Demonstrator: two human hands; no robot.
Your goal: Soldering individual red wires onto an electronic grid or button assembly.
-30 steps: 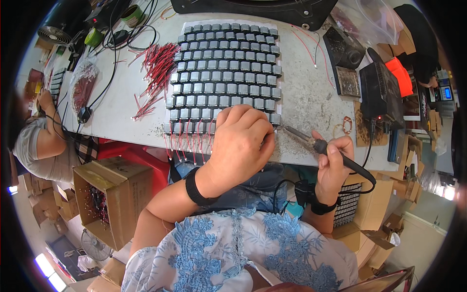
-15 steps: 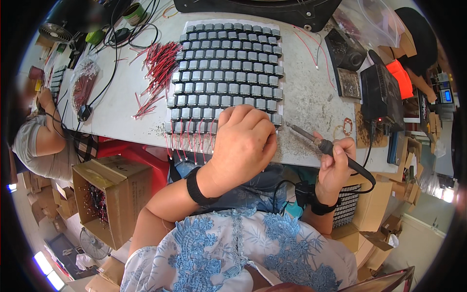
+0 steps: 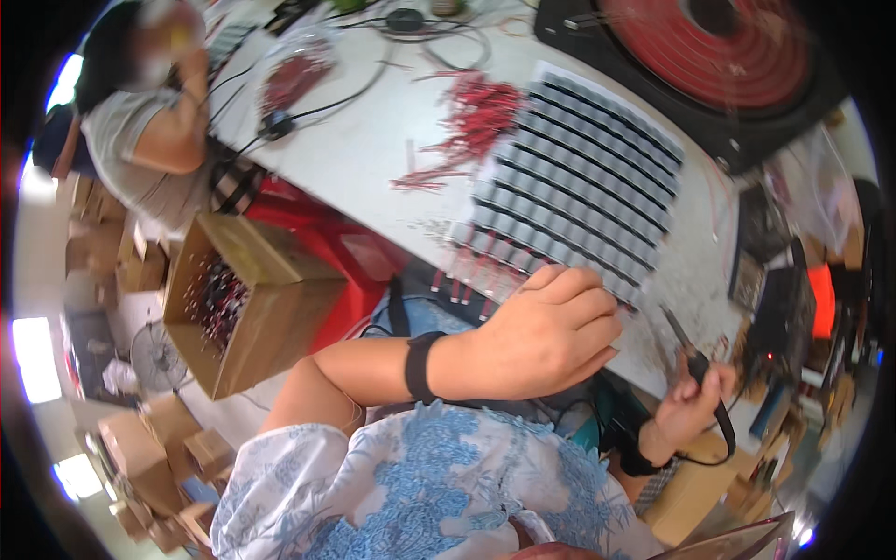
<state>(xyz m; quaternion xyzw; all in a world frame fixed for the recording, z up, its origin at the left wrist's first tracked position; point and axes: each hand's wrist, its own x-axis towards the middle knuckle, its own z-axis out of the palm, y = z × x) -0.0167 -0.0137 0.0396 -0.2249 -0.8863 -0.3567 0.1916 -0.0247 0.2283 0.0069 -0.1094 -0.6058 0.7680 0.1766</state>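
My left hand [image 3: 546, 331] is at the near edge of a block of small grey-and-black box-shaped parts [image 3: 579, 177] set out in tight rows. Its fingers are curled together, and the fingertips are hidden, so whatever they pinch does not show. Red wires [image 3: 476, 280] stick out from the near row, left of this hand. My right hand [image 3: 695, 406] grips a soldering iron [image 3: 695, 359], its tip pointing up and left, apart from the rows. A loose pile of red wires [image 3: 476, 117] lies on the table left of the block.
A black-framed fan [image 3: 714, 47] with red inside stands at the far right. Beyond my right hand sits a dark box with a red light [image 3: 779, 327]. On the left are an open carton [image 3: 280, 317] holding wired parts, a red stool [image 3: 322, 247] and another person [image 3: 154, 140].
My view has swung left, so the table looks tilted and shifted right, with some blur. Both hands hold much the same poses, and the soldering iron stays in my right hand.
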